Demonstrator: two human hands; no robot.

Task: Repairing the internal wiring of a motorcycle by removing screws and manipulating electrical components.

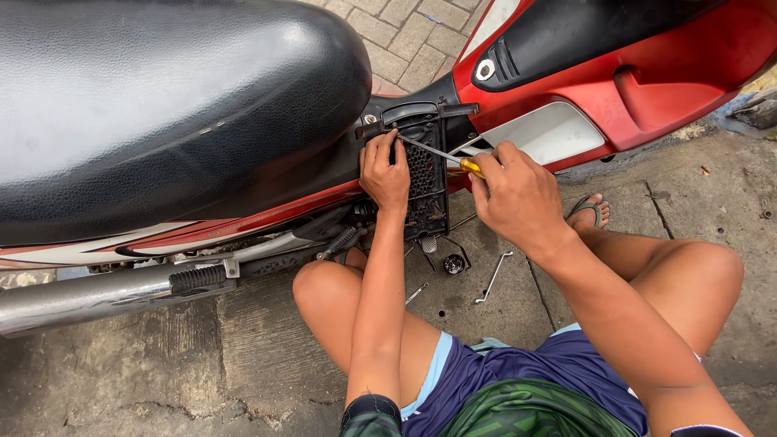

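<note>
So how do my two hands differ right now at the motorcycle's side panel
The left hand rests on the black grille panel with fingers curled over its top edge and holds no tool. The right hand stays off the panel, its grip shut on a yellow-handled screwdriver pointing left. Both are bare.

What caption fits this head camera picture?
Right hand drives a yellow-handled screwdriver toward a black panel on a red motorbike; left hand steadies it.

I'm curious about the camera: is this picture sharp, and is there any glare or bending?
Head view: soft daylight, faint shadows; pale sheen on the black seat; both hands, left hand and right hand, and the screwdriver sharp; wide lens bows the edges.
</note>
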